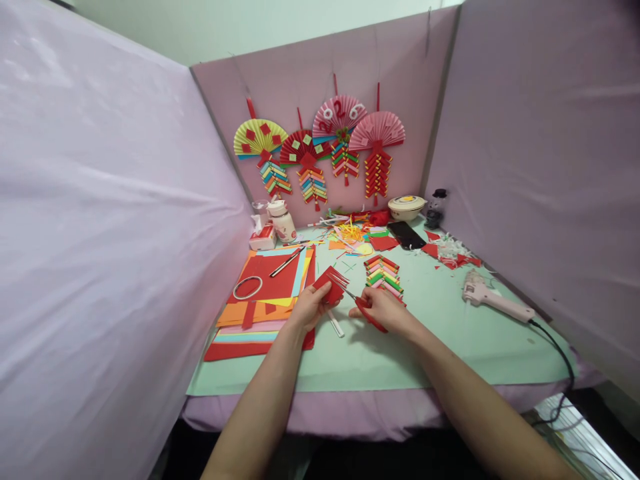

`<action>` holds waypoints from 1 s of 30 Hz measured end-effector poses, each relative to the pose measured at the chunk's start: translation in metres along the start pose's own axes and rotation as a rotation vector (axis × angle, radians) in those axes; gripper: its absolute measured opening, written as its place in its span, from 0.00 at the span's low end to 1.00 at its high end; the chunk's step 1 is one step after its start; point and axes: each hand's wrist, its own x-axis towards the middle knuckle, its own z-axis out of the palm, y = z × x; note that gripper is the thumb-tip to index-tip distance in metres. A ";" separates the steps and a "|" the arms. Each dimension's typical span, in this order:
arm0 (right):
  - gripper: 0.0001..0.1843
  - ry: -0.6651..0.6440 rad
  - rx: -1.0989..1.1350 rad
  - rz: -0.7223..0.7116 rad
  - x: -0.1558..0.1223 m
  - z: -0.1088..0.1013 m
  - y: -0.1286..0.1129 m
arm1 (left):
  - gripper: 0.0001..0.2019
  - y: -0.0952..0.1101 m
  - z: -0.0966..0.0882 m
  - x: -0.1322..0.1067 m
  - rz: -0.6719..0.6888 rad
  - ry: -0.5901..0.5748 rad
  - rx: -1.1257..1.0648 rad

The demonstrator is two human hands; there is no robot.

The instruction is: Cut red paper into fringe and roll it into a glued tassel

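At the frame's centre, my left hand (pixel 309 308) pinches red paper (pixel 330 277); my right hand (pixel 385 309) grips scissors (pixel 373 320) at its fringed edge.

You've got two hands in frame: one left hand (pixel 307 308), one right hand (pixel 384 309). One pair of scissors (pixel 374 321), one fringed red paper piece (pixel 325 287). Your wall count is four fan hangings (pixel 377 129): one yellow, one dark red, two pink. Four digits (pixel 338 109) on one pink fan. On your table: one chevron strip (pixel 384 275), one glue gun (pixel 495 300), one phone (pixel 406 235), one lidded bowl (pixel 406 212), one bottle (pixel 283 225), one tissue box (pixel 263 239), one ring (pixel 249 277), one cutter (pixel 287 262), one white stick (pixel 336 325). Your stacked paper sheets (pixel 270 270) overlap, can't count. Same for scraps (pixel 350 232).
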 end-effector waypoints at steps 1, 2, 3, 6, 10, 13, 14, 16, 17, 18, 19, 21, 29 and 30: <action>0.25 -0.002 -0.002 0.004 0.000 0.000 0.000 | 0.15 0.000 0.000 0.000 0.003 0.013 0.005; 0.25 -0.006 -0.005 0.010 0.000 -0.001 0.000 | 0.15 0.000 0.001 0.000 0.006 0.026 0.010; 0.25 -0.016 -0.007 0.016 0.000 -0.001 -0.001 | 0.15 0.001 0.001 0.000 0.010 0.036 0.015; 0.24 -0.057 -0.016 0.035 0.000 -0.003 0.000 | 0.15 0.001 -0.001 0.001 0.026 0.046 0.020; 0.22 -0.086 -0.017 0.033 -0.001 -0.005 0.002 | 0.14 0.002 -0.006 0.003 0.070 0.055 -0.006; 0.22 -0.096 -0.018 0.032 -0.001 -0.005 0.004 | 0.13 0.004 -0.007 0.005 0.116 0.086 -0.039; 0.22 -0.097 -0.022 0.035 -0.001 -0.005 0.005 | 0.13 0.004 -0.007 0.005 0.127 0.101 -0.052; 0.23 -0.096 -0.031 0.040 -0.001 -0.004 0.006 | 0.12 0.005 -0.007 0.006 0.136 0.126 -0.073; 0.23 -0.096 -0.031 0.041 -0.001 -0.004 0.007 | 0.11 0.006 -0.007 0.006 0.136 0.133 -0.080; 0.22 -0.098 -0.029 0.040 0.000 -0.004 0.007 | 0.11 0.006 -0.007 0.006 0.135 0.135 -0.085; 0.22 -0.099 -0.027 0.039 0.000 -0.003 0.007 | 0.11 0.006 -0.007 0.006 0.132 0.135 -0.087; 0.22 -0.100 -0.023 0.034 0.001 -0.002 0.008 | 0.11 0.005 -0.008 0.006 0.122 0.125 -0.083; 0.23 -0.088 -0.024 0.029 0.002 -0.001 0.008 | 0.12 0.002 -0.007 0.006 0.112 0.078 -0.065; 0.23 -0.089 -0.023 0.029 0.002 -0.001 0.008 | 0.12 0.002 -0.006 0.005 0.118 0.076 -0.070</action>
